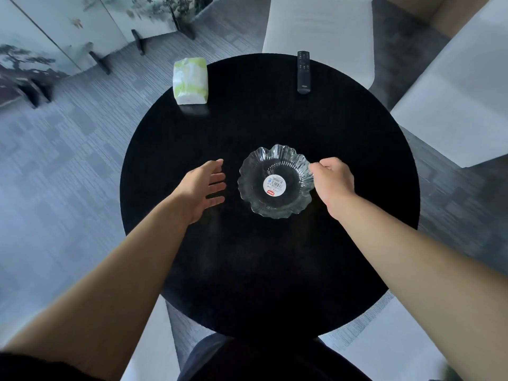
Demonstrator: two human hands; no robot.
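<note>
A clear glass bowl with a wavy, ribbed rim sits on the round black table. A round white sticker with a barcode lies in its middle. My right hand pinches the bowl's right rim, fingers curled over the edge. My left hand hovers just left of the bowl with its fingers straight and spread, palm facing the bowl, a small gap between fingertips and glass.
A green and white tissue pack lies at the table's far left edge. A black remote control lies at the far right edge. White chairs stand behind and to the right. A painted folding screen stands at the back left.
</note>
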